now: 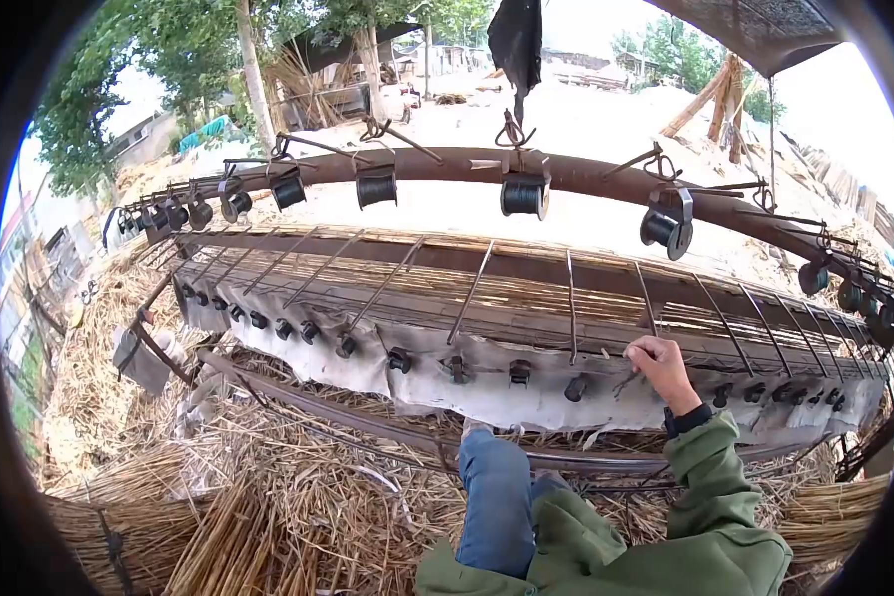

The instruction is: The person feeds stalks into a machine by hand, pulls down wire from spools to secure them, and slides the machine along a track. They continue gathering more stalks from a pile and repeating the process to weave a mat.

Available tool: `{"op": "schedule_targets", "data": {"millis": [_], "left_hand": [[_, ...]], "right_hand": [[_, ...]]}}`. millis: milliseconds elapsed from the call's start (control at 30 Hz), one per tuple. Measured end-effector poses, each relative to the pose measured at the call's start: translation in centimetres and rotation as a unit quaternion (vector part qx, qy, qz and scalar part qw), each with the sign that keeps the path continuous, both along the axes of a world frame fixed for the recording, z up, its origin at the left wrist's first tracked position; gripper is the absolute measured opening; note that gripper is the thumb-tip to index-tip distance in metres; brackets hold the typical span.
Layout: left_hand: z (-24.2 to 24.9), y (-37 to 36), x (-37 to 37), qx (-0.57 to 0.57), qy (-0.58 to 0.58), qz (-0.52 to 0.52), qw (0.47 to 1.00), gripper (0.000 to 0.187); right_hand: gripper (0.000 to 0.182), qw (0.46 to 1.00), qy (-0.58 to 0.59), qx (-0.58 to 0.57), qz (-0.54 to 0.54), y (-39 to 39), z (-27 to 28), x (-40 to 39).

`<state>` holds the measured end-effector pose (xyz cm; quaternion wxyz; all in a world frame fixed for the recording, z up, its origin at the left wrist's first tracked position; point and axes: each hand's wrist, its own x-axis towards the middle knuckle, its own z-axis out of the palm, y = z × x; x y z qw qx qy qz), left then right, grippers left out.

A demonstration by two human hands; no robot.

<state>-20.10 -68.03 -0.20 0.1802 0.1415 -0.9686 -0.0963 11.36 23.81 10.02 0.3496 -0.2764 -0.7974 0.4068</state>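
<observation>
My right hand [658, 366], with a dark band at the wrist and a green sleeve, is at the front edge of a long reed-weaving frame. Its fingers are pinched together; anything between them is too small to make out. Just left of the fingertips is a small pale bit [606, 353]. Beneath the hand, pale cloth [447, 387] hangs along the front, lined with small dark spools [575, 387]. Long reeds [512, 288] lie across the frame beneath thin metal rods [572, 308]. My left hand is out of view.
A rusty beam [606, 181] crosses above the frame, carrying hanging wire spools [523, 196]. A lower metal rail [387, 429] runs near my leg [495, 497]. Loose straw [348, 497] covers the ground, with a tied reed bundle [119, 541] at lower left.
</observation>
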Motion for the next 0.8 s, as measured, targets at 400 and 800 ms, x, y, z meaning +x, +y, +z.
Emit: {"op": "schedule_targets", "data": {"millis": [400, 800], "left_hand": [[22.5, 32.4, 8.0, 0.244, 0.285, -0.383, 0.844, 0.031], [33.9, 49.0, 19.7, 0.269, 0.352, -0.688, 0.576, 0.039]], "right_hand": [[0.046, 0.902, -0.151, 0.394, -0.091, -8.1, 3.1, -0.5], [0.059, 0.869, 0.063, 0.085, 0.484, -24.2, -3.5, -14.9]]}}
